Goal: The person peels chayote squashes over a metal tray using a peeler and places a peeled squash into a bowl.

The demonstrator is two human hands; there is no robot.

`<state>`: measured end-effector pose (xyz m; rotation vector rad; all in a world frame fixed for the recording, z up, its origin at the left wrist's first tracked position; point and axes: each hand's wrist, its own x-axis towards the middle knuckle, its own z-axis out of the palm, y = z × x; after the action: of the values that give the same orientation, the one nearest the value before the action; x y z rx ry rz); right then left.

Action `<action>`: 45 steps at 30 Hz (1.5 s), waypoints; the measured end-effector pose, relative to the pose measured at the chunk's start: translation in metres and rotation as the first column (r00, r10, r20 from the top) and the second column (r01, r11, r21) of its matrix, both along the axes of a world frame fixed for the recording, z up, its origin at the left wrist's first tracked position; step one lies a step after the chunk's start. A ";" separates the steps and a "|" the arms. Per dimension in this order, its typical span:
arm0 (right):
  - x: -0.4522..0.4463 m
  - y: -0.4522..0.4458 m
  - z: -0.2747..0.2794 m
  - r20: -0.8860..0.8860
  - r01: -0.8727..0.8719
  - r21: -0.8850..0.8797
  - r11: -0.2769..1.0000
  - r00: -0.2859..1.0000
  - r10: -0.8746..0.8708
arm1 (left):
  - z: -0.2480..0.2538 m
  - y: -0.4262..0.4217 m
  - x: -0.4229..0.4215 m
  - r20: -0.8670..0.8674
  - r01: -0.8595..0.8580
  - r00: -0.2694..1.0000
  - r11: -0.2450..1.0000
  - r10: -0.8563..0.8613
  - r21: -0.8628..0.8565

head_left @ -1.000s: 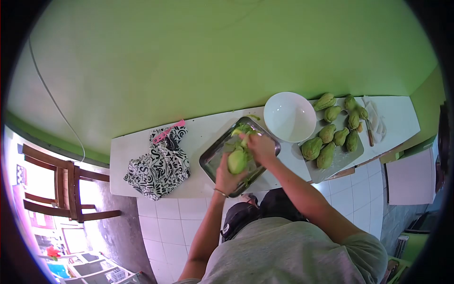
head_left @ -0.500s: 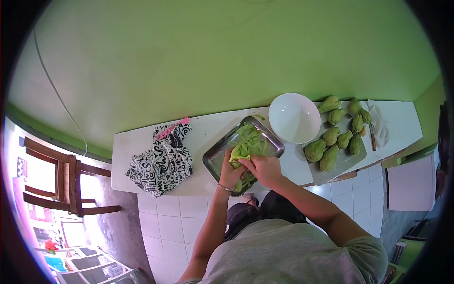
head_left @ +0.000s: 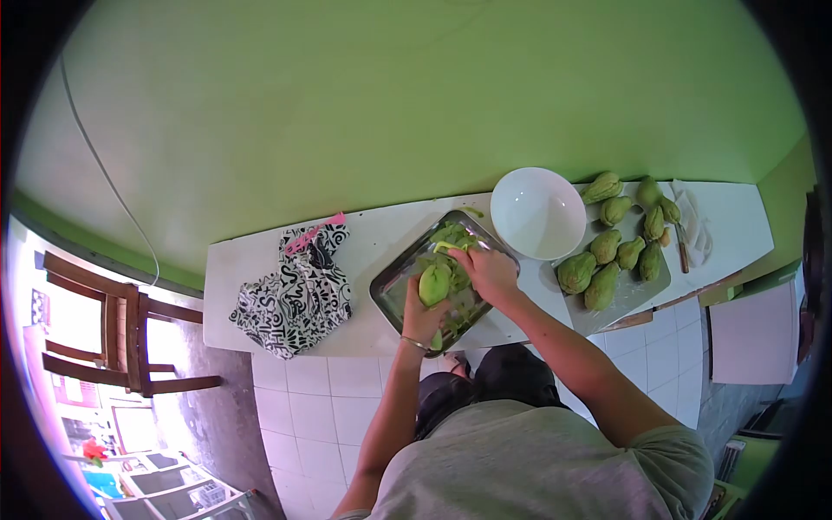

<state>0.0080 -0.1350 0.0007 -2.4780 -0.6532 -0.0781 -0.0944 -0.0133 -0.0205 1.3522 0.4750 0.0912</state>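
Observation:
My left hand is wrapped round a pale green chayote, held over a rectangular metal tray. Its skin looks at least partly peeled. Just above and to the right, my right hand is closed on a yellow-green peeler, which is apart from the chayote. Most of the peeler's handle is hidden by my fingers. Green peelings lie in the tray below both hands.
A white bowl stands right of the tray. Farther right, several unpeeled chayotes lie on a second tray, near a knife and white cloth. A black-and-white patterned cloth lies at left, against the green wall.
My right hand has moved up and away from the chayote with the peeler. The chayote, mostly covered before, now shows in my left hand.

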 end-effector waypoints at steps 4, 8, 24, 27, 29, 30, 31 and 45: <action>-0.025 -0.007 0.011 -0.035 -0.071 0.116 0.991 0.997 0.075 | -0.001 0.012 0.002 0.023 0.026 0.999 0.999 -0.027 0.037; -0.036 0.001 0.007 0.087 -0.109 0.067 0.992 0.991 0.103 | -0.019 0.012 0.003 0.079 0.022 0.995 0.934 -0.053 0.358; 0.021 0.001 -0.010 -0.065 0.072 -0.059 0.996 0.995 -0.076 | -0.011 0.006 -0.002 -0.029 0.037 0.999 0.991 -0.034 0.131; 0.000 -0.006 0.004 -0.059 0.028 0.070 0.997 0.998 -0.024 | -0.006 0.016 -0.004 0.010 0.038 0.999 0.995 -0.038 -0.093; -0.022 -0.005 0.008 -0.047 -0.089 0.041 0.995 0.995 0.091 | 0.003 0.015 -0.009 0.101 0.043 0.995 0.980 -0.024 -0.194; -0.031 -0.005 0.008 -0.040 -0.143 0.023 0.990 0.989 0.143 | 0.006 0.016 -0.009 0.094 0.056 0.995 0.971 -0.035 -0.232; -0.038 -0.003 0.007 -0.027 -0.175 0.041 0.984 0.984 0.176 | 0.008 0.015 -0.008 0.094 0.070 0.994 0.960 -0.046 -0.271; 0.006 -0.001 0.013 -0.092 -0.082 -0.092 0.992 0.993 0.074 | 0.001 0.004 -0.005 0.073 0.099 0.993 0.992 -0.094 -0.077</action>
<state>0.0136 -0.1362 0.0135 -2.5277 -0.7307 0.0944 -0.0993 -0.0091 -0.0193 1.2863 0.3509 0.0383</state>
